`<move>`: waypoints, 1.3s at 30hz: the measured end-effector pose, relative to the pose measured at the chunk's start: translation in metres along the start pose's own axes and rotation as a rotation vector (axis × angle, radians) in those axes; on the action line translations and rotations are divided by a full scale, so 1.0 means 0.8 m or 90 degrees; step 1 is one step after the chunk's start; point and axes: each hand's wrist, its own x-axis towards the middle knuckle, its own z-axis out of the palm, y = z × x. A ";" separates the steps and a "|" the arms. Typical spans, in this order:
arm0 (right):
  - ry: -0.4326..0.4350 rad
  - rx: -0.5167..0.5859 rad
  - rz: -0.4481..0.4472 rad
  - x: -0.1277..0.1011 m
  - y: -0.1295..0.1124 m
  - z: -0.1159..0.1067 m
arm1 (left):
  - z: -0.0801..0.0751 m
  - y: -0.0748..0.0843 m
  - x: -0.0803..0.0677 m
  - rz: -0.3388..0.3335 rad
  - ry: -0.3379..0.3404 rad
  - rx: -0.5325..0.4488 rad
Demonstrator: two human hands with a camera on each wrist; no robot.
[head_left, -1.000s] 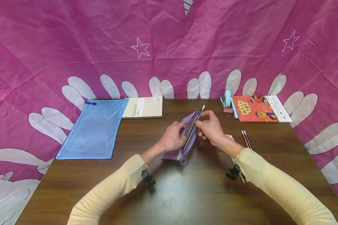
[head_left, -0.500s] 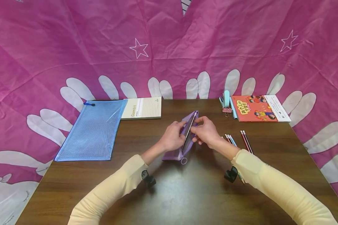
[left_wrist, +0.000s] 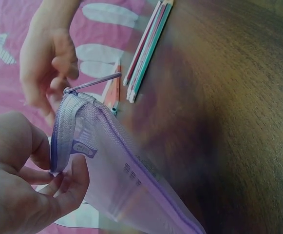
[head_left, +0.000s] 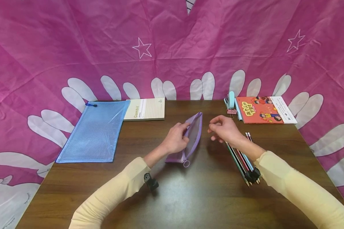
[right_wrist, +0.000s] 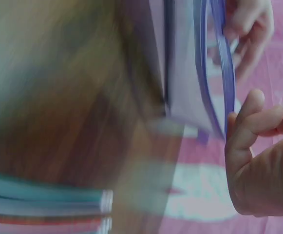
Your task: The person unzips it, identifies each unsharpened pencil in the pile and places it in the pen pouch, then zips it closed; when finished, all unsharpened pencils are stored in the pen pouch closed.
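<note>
Right now the left hand [head_left: 176,140] pinches the near lip of a purple mesh pouch [head_left: 192,136] standing on its edge in the middle of the bench [head_left: 189,197], its fingers [left_wrist: 75,178] curled on the zip band so the mouth gapes. What lies inside the pouch I cannot tell (the mesh shows only a dim shape in the head view). The right hand [head_left: 225,128] hovers just beside the pouch's open mouth, not touching it, fingers loosely curled and holding nothing. Beneath its wrist a bundle of pencils [head_left: 240,159] lies on the bench, near the pouch but apart from it.

At the far left a blue mesh zip folder [head_left: 94,132] lies flat and zipped, contents not visible. Beside it sits a lined notepad [head_left: 146,109] with "Gambit" printed on its cover. At the far right is a red picture book [head_left: 265,110] with yellow characters too small to read, and next to it a pale blue item with a pink binder clip [head_left: 231,111].

The left wrist view shows a small purple label [left_wrist: 84,148] sewn inside the pouch's rim and the ring pull [left_wrist: 95,84] at the zip end, details the head view does not resolve. The right wrist view, badly blurred, shows the zip band [right_wrist: 219,58] close to the right fingertips [right_wrist: 251,105].
</note>
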 end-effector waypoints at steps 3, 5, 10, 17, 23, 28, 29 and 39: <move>-0.016 -0.057 -0.004 -0.006 0.007 -0.030 | 0.000 0.001 0.000 -0.005 -0.006 0.000; -0.025 -0.102 -0.004 -0.011 0.015 -0.050 | -0.001 0.001 0.000 -0.007 -0.008 -0.001; -0.035 -0.187 -0.023 -0.021 0.043 -0.089 | -0.001 0.000 0.000 -0.002 -0.006 -0.004; -0.044 -0.278 0.004 -0.033 0.074 -0.123 | -0.001 0.000 0.001 0.009 -0.004 -0.004; -0.046 -0.347 0.027 -0.039 0.092 -0.141 | 0.000 -0.001 0.001 0.007 -0.004 -0.003; -0.043 -0.364 0.037 -0.041 0.104 -0.148 | 0.002 -0.002 0.002 0.002 -0.009 -0.007; -0.043 -0.364 0.038 -0.041 0.107 -0.148 | 0.002 -0.002 0.002 0.002 -0.009 -0.009; -0.048 -0.371 0.042 -0.041 0.120 -0.139 | 0.003 -0.002 0.000 0.002 -0.010 -0.011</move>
